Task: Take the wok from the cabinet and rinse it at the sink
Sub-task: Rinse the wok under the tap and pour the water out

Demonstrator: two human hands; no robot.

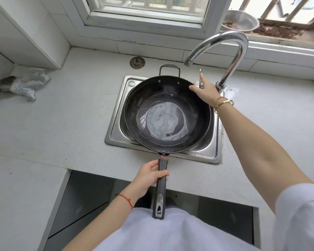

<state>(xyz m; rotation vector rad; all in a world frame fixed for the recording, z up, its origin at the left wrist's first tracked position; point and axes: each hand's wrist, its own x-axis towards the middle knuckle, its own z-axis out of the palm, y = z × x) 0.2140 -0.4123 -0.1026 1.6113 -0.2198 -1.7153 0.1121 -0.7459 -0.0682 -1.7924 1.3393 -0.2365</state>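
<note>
Left hand [149, 175] round wok [167, 115] handle

Left hand [150, 175] curled in a grip near the body; right hand [206, 91] extended forward, fingers straight.

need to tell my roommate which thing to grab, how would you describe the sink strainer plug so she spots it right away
Start at the steel sink set in the white counter, where a black wok sits. Look just behind the sink's back left corner, toward the window wall. The sink strainer plug lies there on the counter: a small round brownish metal disc with a centre knob, unlike the crumpled silvery scrubber far left.
</note>
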